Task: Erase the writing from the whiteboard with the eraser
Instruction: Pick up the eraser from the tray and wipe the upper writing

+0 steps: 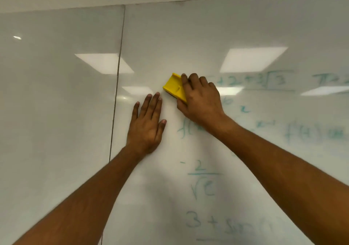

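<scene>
The right hand (pixel 201 101) has its grip closed over a yellow eraser (pixel 174 87), fingers curled across its upper edge and the thumb along its lower side, pressing it flat against the whiteboard (pixel 188 37); the eraser is tilted, its free end pointing up and to the left, with a thin dark pad edge showing beneath the yellow body. The left hand (pixel 146 125) lies flat on the board just below and left of the eraser, its grip spread and holding nothing, fingers together and pointing upward, the thumb out to the right; its fingertips sit close to the eraser's lower corner without touching it. Teal writing (pixel 204 187) (maths, blurred and hard to read in places) covers the board to the right of and below the right hand: a line of sums beside the knuckles, a fraction with a root lower down, and "3 +" near the bottom. A vertical panel seam (pixel 118 78) runs down the board to the left of both hands; the panel beyond it is bare of marks; ceiling lights reflect as bright patches on the glossy surface.
</scene>
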